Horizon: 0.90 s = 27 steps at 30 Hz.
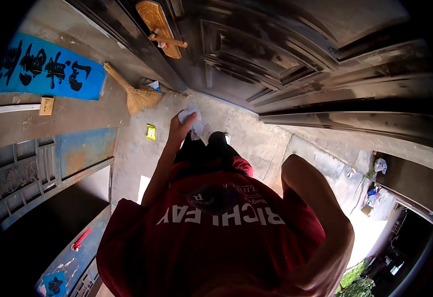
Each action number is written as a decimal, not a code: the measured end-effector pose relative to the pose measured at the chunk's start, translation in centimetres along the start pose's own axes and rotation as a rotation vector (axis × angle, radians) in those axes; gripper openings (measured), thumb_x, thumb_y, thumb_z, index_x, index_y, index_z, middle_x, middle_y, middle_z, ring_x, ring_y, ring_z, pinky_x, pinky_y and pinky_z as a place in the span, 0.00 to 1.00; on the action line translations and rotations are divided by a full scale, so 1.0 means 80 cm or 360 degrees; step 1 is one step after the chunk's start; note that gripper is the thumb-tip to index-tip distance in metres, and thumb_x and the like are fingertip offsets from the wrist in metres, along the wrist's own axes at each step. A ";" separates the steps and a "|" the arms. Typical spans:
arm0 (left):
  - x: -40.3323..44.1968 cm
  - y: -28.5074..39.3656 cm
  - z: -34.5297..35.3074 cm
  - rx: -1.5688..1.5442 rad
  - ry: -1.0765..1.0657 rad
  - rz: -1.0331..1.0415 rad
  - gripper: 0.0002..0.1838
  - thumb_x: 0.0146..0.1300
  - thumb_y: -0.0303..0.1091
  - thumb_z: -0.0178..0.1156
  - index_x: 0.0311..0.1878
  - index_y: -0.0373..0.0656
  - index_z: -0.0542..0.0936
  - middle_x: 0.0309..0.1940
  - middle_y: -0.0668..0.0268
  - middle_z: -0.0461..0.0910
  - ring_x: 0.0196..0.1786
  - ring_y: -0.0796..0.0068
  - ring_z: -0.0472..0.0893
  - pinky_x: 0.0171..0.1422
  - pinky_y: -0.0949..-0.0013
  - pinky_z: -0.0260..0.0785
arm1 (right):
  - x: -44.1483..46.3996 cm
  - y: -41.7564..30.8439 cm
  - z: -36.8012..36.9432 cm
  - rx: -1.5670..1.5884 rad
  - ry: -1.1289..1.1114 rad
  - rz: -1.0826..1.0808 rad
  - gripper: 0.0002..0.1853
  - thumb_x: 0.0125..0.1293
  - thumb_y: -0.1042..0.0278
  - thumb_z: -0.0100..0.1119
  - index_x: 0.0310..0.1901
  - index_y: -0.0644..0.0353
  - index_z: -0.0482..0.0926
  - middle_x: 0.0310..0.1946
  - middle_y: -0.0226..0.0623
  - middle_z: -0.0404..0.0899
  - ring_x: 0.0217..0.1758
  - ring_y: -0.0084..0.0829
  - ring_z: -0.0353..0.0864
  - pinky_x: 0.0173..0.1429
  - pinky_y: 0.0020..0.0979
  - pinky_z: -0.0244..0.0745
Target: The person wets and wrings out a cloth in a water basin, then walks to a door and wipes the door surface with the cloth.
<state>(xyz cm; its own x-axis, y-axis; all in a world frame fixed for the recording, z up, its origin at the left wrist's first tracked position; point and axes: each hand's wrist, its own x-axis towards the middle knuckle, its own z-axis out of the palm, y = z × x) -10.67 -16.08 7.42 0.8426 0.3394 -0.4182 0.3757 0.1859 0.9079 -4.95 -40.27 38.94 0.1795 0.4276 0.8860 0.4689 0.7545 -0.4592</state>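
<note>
White wipe (pixel 195 118) over concrete floor (pixel 248 136); 1 door (pixel 256 49) ahead.

Counting one crumpled white tissue (pixel 196 126) in the left hand (pixel 179 128). Near that hand, to its left, counting one yellow packet (pixel 150 132); beyond it, one straw broom (pixel 139 98) and one dark door (pixel 266 54). Farther left of it, counting two blue sheets, one larger (pixel 85 64) and one smaller (pixel 47 282).

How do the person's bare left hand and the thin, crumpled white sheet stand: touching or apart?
Touching. The head view shows it: the bare left hand grips the thin, crumpled white sheet, thumb lying across it.
</note>
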 end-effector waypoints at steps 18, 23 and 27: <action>-0.032 -0.021 0.030 -0.0213 0.0266 -0.0053 0.20 0.64 0.44 0.61 0.50 0.38 0.75 0.40 0.65 0.79 0.39 0.75 0.80 0.38 0.70 0.75 | -0.010 -0.010 -0.035 0.0891 -0.0460 -0.0148 0.13 0.69 0.65 0.54 0.34 0.66 0.80 0.19 0.34 0.72 0.15 0.20 0.70 0.14 0.19 0.58; -0.030 -0.017 0.017 0.0069 0.0319 0.0099 0.17 0.66 0.41 0.60 0.47 0.36 0.76 0.40 0.64 0.78 0.38 0.75 0.79 0.37 0.70 0.73 | -0.116 0.095 -0.034 0.1375 0.0130 0.0284 0.14 0.71 0.63 0.52 0.34 0.66 0.77 0.19 0.33 0.72 0.14 0.20 0.68 0.16 0.19 0.59; 0.000 -0.015 0.003 0.0642 0.0383 0.0813 0.15 0.65 0.39 0.60 0.41 0.34 0.78 0.33 0.60 0.79 0.32 0.73 0.78 0.35 0.69 0.70 | -0.263 0.221 0.015 -0.0066 0.0713 0.1846 0.12 0.68 0.64 0.58 0.45 0.65 0.74 0.22 0.29 0.73 0.18 0.17 0.69 0.22 0.20 0.62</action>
<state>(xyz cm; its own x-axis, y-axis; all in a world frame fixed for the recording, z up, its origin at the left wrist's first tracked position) -10.98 -16.54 6.33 0.8606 0.4967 0.1121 0.1081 -0.3934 0.9130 -1.52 -35.34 12.09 0.7811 0.6175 -0.0928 -0.1376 0.0253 -0.9902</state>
